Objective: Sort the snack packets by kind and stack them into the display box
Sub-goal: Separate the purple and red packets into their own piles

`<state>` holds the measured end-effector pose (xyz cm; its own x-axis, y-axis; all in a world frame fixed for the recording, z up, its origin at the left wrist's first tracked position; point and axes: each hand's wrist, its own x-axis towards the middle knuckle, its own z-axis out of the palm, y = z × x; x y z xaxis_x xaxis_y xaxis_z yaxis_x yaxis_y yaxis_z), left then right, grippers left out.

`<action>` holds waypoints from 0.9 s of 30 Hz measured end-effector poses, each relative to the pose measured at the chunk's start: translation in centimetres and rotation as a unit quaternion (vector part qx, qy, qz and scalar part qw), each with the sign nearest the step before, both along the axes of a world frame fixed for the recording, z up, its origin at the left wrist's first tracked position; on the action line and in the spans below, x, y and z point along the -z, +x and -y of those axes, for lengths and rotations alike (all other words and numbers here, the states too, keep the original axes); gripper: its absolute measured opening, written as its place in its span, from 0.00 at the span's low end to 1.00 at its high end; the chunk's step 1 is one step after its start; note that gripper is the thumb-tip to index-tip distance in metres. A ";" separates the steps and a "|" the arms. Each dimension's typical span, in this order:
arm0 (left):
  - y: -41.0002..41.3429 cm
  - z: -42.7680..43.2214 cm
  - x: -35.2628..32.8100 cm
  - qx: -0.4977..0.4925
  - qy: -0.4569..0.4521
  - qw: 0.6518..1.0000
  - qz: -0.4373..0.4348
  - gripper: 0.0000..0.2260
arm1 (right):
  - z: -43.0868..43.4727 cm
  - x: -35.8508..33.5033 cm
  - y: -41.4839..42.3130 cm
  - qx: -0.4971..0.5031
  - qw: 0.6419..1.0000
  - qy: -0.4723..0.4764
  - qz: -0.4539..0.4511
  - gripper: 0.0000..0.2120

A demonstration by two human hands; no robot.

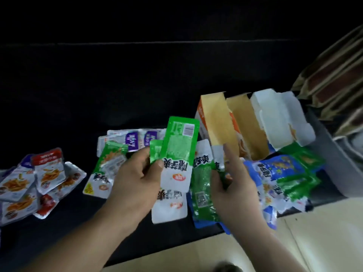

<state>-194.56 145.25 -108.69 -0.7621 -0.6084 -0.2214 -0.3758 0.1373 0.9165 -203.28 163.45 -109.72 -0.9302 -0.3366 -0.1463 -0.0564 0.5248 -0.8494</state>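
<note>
So: left hand (137,179) grips a green stack (177,146), upright. Right hand (235,189) pinches one green packet (202,183) on the table. Box (216,118) lies open just behind both hands.

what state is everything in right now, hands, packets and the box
left hand, grips a fan of green-and-white packets
right hand, pinches a dark green packet
display box, open, flaps up, no packets visible inside
red packets, loose pile on the left
purple packets, lying flat behind the hands
blue packets, mixed heap beside the box
</note>
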 end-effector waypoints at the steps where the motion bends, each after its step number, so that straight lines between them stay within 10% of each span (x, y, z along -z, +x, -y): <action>1: -0.4 -1.1 -0.2 0.012 0.028 1.000 -0.001 0.06 | -0.6 0.0 0.2 0.008 1.000 -0.004 -0.004 0.31; 27: -7.4 -11.9 3.2 0.260 -0.112 0.954 0.094 0.16 | -9.9 2.9 -5.6 0.309 0.944 -0.080 0.080 0.37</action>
<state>-201.95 157.15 -111.91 -0.9337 -0.2061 -0.2927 -0.3579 0.5345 0.7656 -208.92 173.38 -112.64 -0.9266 0.2335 -0.2947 0.3544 0.2805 -0.8921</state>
